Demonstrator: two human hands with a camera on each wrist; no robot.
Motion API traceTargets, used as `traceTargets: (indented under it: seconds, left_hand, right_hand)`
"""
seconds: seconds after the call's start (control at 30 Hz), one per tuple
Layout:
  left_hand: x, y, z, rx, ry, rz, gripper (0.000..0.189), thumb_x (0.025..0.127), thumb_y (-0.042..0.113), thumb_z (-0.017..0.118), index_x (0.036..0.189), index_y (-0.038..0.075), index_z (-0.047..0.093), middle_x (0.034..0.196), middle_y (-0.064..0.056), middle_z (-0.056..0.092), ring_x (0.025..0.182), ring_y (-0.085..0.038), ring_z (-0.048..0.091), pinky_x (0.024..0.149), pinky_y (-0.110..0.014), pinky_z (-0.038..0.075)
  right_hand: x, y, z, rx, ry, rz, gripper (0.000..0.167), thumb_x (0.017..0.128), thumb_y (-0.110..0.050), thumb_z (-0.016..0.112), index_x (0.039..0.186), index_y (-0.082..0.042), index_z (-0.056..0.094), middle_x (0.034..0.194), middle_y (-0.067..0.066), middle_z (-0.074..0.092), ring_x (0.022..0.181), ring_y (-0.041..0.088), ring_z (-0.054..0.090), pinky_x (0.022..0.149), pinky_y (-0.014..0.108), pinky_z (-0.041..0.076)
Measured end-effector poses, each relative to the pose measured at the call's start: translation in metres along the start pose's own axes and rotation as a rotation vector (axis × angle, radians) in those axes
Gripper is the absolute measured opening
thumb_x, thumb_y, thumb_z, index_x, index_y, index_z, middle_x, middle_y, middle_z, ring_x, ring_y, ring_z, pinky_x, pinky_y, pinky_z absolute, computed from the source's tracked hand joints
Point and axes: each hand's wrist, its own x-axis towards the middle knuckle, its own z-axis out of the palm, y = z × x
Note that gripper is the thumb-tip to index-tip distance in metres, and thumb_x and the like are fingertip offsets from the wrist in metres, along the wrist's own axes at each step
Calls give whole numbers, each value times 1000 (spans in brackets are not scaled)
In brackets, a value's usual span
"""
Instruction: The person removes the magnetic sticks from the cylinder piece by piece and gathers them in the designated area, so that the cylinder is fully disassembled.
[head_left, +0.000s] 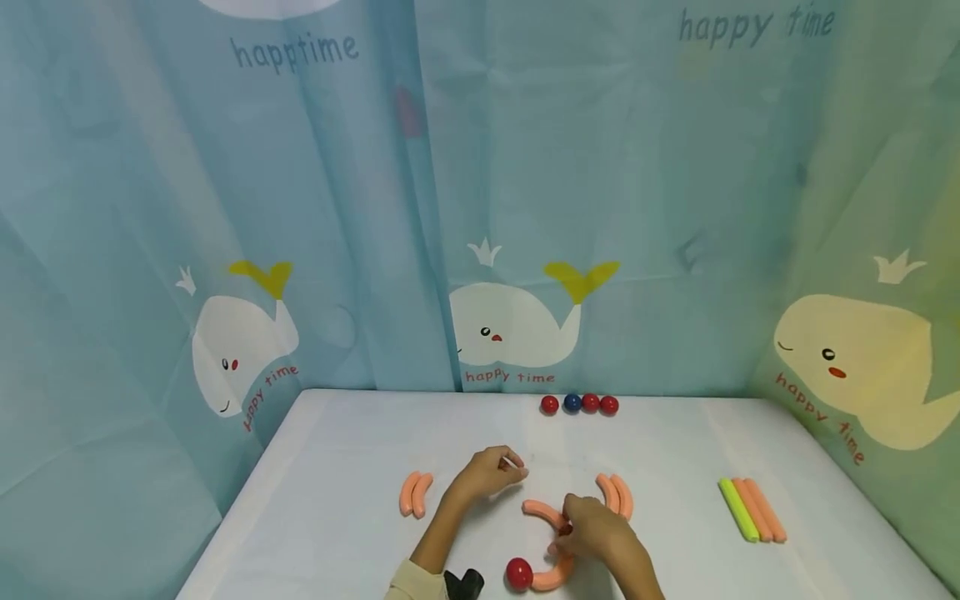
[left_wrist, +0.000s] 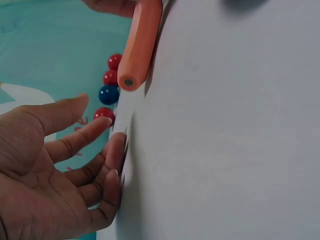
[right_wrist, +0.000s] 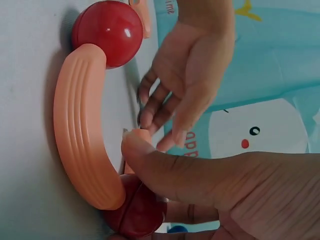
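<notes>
A curved orange magnetic stick [right_wrist: 85,130] joins a red ball [right_wrist: 111,35] to a second red ball [right_wrist: 135,210]. Extending from that second ball is another curved orange magnetic stick [head_left: 540,510], its free end showing a dark round insert in the left wrist view. My right hand [head_left: 592,529] pinches this stick near the second ball, the thumb lying over it and other fingers behind the ball. Beyond the stick's free end, my left hand [head_left: 491,472] hovers low over the table with loosely bent fingers, holding nothing.
On the white table [head_left: 337,450], curved orange sticks lie in pairs at the left [head_left: 416,494] and right [head_left: 615,495]. Straight sticks [head_left: 752,510], one yellow-green and two orange, lie far right. Red balls [head_left: 550,405] and a blue ball [head_left: 572,403] line the back edge, before a whale-print curtain [head_left: 637,208].
</notes>
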Motion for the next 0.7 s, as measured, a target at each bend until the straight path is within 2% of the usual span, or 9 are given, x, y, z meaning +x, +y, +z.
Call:
traceTargets:
  seconds: [0.13,0.23,0.27,0.47,0.57,0.7]
  left_hand:
    - [-18,1,0,12,34,31,17,88,24,70,95,8,68,77,1,60,65,-10,49,56,-24,40]
    - [-29,-1,-1,20,33,42,19,87,22,71,97,6,67,78,0,61,66,-9,51,58,-25,41]
    - [-30,-6,1,26,34,49,20,87,24,71,98,7,67,78,2,61,66,-7,51,58,-24,42]
    - [-44,-8,1,57,52,68,29,86,24,73,107,5,67,84,0,58,72,-6,48,64,-23,42]
    - [-52,-4,0,72,52,90,34,85,22,74,111,1,65,86,-5,57,73,-6,45,65,-23,40]
    - [-59,-1,-1,130,42,54,38,86,27,73,115,5,64,88,-3,54,76,-9,45,64,-26,39]
  right_hand:
    - [-2,1,-1,7,20,25,35,70,-21,87,76,-8,55,68,0,55,63,15,49,58,30,41]
    - [-2,3,0,11,20,44,34,71,-21,86,73,-8,55,64,1,55,59,14,50,55,28,39]
    - [-2,3,1,11,25,41,34,71,-21,86,72,-8,55,64,1,54,58,14,50,55,27,39]
    - [3,3,5,18,81,1,28,74,-16,83,75,-9,56,67,-1,54,62,14,48,56,28,39]
    - [6,3,7,14,102,-28,26,75,-18,83,80,-10,60,69,-2,56,65,13,48,57,29,40]
    - [14,5,14,52,160,-112,25,74,-18,84,85,-8,64,69,-3,57,65,11,49,56,26,41]
